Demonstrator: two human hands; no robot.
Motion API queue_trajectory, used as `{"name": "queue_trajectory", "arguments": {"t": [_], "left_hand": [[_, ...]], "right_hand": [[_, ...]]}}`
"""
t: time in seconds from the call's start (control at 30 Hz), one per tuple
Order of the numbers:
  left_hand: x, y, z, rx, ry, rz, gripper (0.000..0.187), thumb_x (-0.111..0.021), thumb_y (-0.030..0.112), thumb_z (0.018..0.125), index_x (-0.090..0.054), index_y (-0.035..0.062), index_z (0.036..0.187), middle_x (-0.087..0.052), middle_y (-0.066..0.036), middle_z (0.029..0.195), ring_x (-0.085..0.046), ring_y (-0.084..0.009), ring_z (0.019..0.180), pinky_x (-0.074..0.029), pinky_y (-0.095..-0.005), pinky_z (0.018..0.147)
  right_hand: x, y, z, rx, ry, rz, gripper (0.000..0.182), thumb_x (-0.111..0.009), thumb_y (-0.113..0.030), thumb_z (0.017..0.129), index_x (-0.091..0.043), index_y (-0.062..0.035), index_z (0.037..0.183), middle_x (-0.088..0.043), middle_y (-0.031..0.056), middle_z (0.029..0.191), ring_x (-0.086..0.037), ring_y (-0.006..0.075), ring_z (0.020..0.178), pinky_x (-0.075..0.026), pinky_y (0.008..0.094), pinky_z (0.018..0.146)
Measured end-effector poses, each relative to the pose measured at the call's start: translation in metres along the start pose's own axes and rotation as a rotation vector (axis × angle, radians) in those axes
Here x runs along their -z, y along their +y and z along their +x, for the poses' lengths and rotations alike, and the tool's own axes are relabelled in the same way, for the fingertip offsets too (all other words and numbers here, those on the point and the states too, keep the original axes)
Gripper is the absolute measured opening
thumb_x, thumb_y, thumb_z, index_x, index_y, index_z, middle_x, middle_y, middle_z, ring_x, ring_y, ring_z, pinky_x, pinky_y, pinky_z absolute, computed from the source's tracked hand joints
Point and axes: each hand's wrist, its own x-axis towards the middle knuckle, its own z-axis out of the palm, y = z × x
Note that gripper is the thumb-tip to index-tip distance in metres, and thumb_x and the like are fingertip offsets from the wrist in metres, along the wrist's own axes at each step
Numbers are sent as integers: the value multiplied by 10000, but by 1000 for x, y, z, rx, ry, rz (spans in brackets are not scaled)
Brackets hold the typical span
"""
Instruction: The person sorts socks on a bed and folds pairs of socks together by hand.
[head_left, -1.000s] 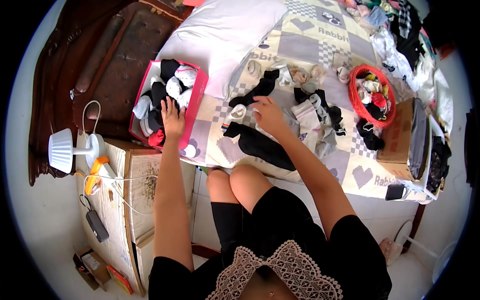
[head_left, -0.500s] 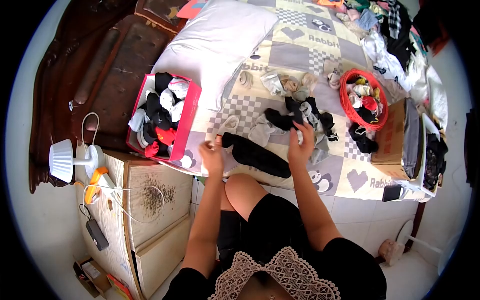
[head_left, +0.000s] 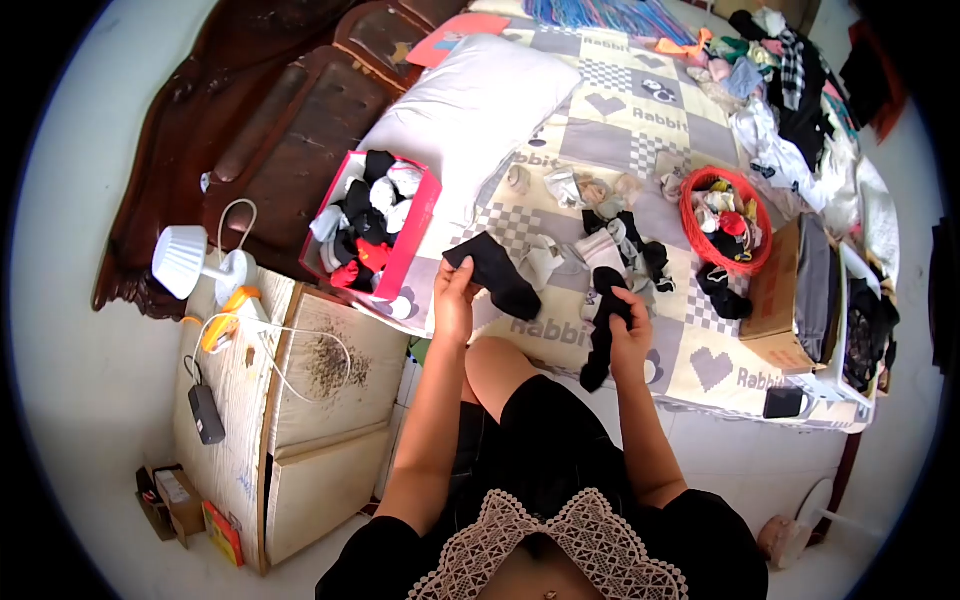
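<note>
A person holds up a black sock in each hand above a patterned bed (head_left: 712, 370), the two hands well apart. The left hand (head_left: 454, 308) pinches the left sock (head_left: 500, 282) by one end, apparently the cuff, thumb on top; the right hand (head_left: 630, 336) grips the right sock (head_left: 597, 362) partway along, its lower end dangling near the bed's edge. Both look light, soft and limp, unlikely to slip or break but apt to fold; the cuff appears the surest hold. A pink box (head_left: 408, 238) of socks sits to the left, a red basket (head_left: 690, 218) to the right.
</note>
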Motion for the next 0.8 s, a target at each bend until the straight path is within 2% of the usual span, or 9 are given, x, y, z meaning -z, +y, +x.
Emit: {"name": "queue_trajectory", "arguments": {"t": [0.07,0.17,0.23,0.37,0.43,0.5,0.67,0.7,0.8], "left_hand": [[-13,26,-17,-223,-91,218,163,-574,146,917,-564,32,1034,-631,-2,847,-541,-35,726,-416,-182,648],[-24,54,-39,-281,-99,320,142,-604,105,897,-566,13,999,-604,20,756,-491,-16,647,-393,-167,590],[-34,73,-52,-389,14,512,130,-616,97,889,-574,1,967,-581,34,697,-466,-15,596,-378,-165,546],[-41,93,-68,-324,114,307,143,-596,123,905,-577,-11,950,-615,8,733,-521,-32,635,-416,-174,582],[-45,101,-76,-200,81,-72,137,-558,126,925,-573,-4,965,-639,-24,812,-563,-57,682,-452,-188,623],[-43,105,-83,-257,102,-65,131,-544,123,930,-569,3,977,-642,-33,842,-574,-67,707,-462,-197,646],[-32,110,-102,-249,123,-136,165,-508,155,940,-581,39,1032,-641,-17,908,-582,-88,808,-437,-223,791],[-34,113,-105,-244,161,-152,208,-489,207,964,-544,14,1017,-626,-34,890,-578,-77,758,-467,-212,704],[-38,124,-121,-186,182,-174,229,-505,224,958,-521,15,1049,-614,-35,915,-570,-75,773,-463,-210,706]], "right_hand": [[-13,-17,-1,-59,-118,71,445,-437,103,770,-539,-15,1187,-559,56,1143,-520,127,1049,-381,238,925],[-43,-52,2,-42,-286,355,476,-476,86,798,-468,20,1269,-517,106,1263,-492,170,1156,-350,284,1000],[-65,-88,1,-28,-340,458,540,-534,81,797,-417,26,1321,-507,121,1272,-484,178,1167,-347,294,1004],[-105,-129,-7,65,-549,570,686,-592,109,765,-332,-2,1390,-516,114,1247,-517,167,1115,-405,284,946],[-125,-128,-12,23,-564,427,591,-619,57,802,-396,-1,1347,-567,86,1139,-552,127,1018,-429,253,896],[-140,-122,-17,-83,-566,398,403,-620,12,845,-505,18,1232,-603,73,1059,-566,100,951,-448,227,841],[-155,-122,-25,-93,-528,391,229,-623,7,849,-590,37,1073,-619,72,1022,-580,102,893,-466,226,803],[-157,-122,-25,-33,-515,328,213,-623,8,849,-599,37,1058,-620,69,1014,-581,102,891,-466,225,800],[-162,-119,-27,119,-492,166,199,-635,7,837,-618,26,1034,-626,49,944,-577,90,840,-467,219,759]]}}
